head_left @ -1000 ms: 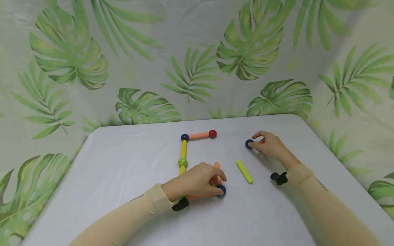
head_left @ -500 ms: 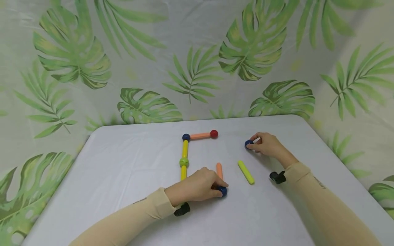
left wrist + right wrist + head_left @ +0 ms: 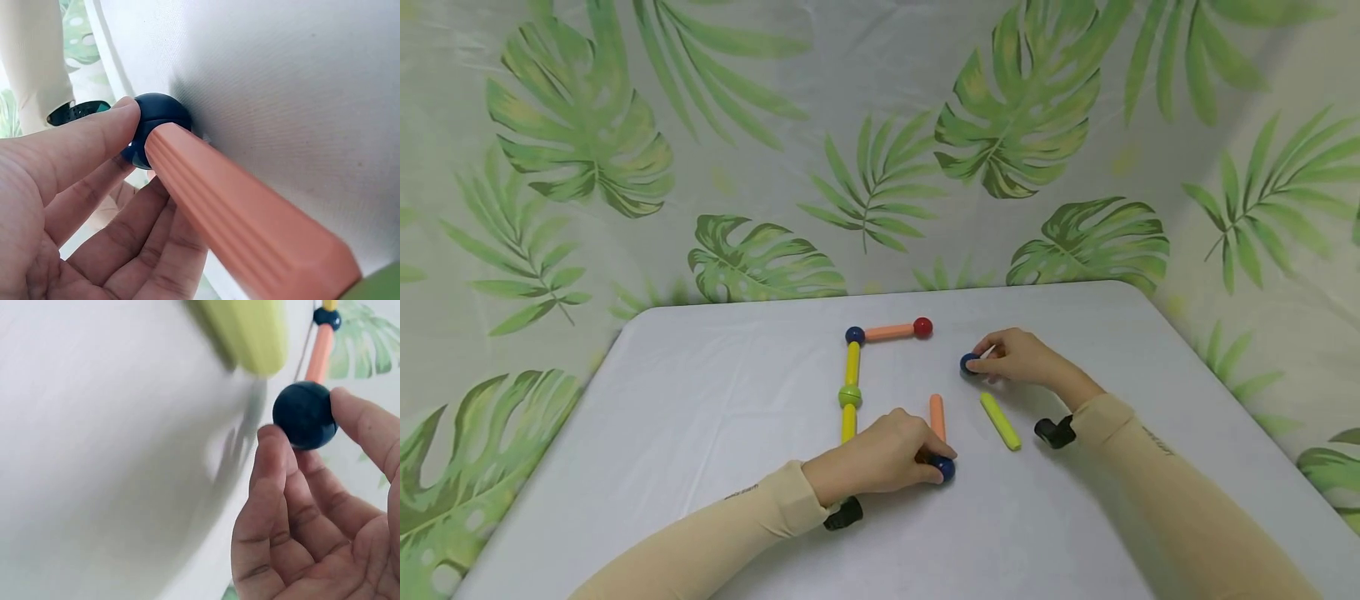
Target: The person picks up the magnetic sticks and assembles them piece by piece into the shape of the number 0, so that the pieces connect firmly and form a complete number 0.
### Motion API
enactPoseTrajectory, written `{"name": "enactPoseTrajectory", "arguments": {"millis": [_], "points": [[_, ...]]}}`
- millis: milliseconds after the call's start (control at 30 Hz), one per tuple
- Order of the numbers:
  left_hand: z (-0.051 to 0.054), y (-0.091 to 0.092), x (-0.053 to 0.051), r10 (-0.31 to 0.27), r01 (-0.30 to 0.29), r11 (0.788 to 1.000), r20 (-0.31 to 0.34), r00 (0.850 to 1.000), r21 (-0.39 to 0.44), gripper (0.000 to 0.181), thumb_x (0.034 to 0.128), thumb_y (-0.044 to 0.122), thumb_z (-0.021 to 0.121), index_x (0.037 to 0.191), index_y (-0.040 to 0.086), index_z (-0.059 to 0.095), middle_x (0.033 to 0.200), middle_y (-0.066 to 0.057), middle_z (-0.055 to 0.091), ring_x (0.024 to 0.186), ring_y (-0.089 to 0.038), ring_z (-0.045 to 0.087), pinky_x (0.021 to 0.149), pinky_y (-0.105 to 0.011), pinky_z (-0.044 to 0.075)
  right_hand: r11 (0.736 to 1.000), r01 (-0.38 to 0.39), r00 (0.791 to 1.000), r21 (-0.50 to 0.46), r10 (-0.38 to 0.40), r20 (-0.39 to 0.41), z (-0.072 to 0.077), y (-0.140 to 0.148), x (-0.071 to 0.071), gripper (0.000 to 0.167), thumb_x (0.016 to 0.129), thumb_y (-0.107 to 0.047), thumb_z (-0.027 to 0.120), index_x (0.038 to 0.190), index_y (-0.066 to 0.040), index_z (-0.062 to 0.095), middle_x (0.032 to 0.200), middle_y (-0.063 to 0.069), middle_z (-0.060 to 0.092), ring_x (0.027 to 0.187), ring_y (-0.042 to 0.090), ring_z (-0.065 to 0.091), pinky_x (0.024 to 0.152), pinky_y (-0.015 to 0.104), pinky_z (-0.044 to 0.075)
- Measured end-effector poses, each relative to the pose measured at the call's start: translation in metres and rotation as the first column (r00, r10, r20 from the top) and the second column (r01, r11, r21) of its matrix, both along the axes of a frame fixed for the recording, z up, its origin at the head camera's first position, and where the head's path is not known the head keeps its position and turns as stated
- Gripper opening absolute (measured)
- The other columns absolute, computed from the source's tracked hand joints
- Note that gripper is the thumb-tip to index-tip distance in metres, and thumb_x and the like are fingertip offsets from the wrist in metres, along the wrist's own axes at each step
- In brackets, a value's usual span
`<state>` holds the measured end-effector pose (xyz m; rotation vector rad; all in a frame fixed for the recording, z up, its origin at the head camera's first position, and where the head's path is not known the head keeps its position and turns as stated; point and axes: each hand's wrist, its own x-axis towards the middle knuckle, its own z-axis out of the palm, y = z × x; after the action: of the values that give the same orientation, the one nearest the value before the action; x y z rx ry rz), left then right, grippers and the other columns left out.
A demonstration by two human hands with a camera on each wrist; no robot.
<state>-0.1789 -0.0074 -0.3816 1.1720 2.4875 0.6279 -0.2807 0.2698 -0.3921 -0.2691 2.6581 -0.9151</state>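
Note:
My left hand (image 3: 883, 450) pinches a dark blue ball (image 3: 943, 468) between thumb and forefinger. In the left wrist view that ball meets the end of a ridged orange stick (image 3: 244, 206), whose other end is at a green piece (image 3: 378, 284), mostly cut off by the frame. An upright-lying orange stick (image 3: 937, 417) extends away from the ball, its near end partly behind my fingers. My right hand (image 3: 1022, 362) pinches a second blue ball (image 3: 305, 415) by thumb and fingertips, to the right of the sticks. A loose lime stick (image 3: 1001, 422) lies between both hands.
Left of centre, yellow sticks (image 3: 852, 364) join at a green ball (image 3: 850, 396) and lead to a blue ball (image 3: 854, 335). From there an orange stick (image 3: 889, 332) runs right to a red ball (image 3: 922, 327). All lie on a white-covered table (image 3: 700, 375) before a leaf-patterned cloth.
My right hand has carried its blue ball leftward and slightly nearer. My left hand has shifted slightly nearer, its fingers now closer round its ball.

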Motion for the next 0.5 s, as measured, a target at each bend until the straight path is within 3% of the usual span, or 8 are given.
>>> {"name": "enactPoseTrajectory", "arguments": {"millis": [500], "points": [[0.000,-0.002,-0.001,-0.019,0.019,1.000,-0.020,1.000,0.019,0.029,0.0942,0.020,0.085,0.123,0.016,0.083,0.089,0.008,0.081,0.071,0.005,0.057,0.067,-0.012,0.047,0.995,-0.070,0.993,-0.075,0.076,0.087,0.002,-0.043,0.003,0.046,0.102,-0.038,0.074,0.127,0.001,0.071,0.092,0.009,0.078,0.082,0.016,0.070,0.072,0.027,0.053]]}}
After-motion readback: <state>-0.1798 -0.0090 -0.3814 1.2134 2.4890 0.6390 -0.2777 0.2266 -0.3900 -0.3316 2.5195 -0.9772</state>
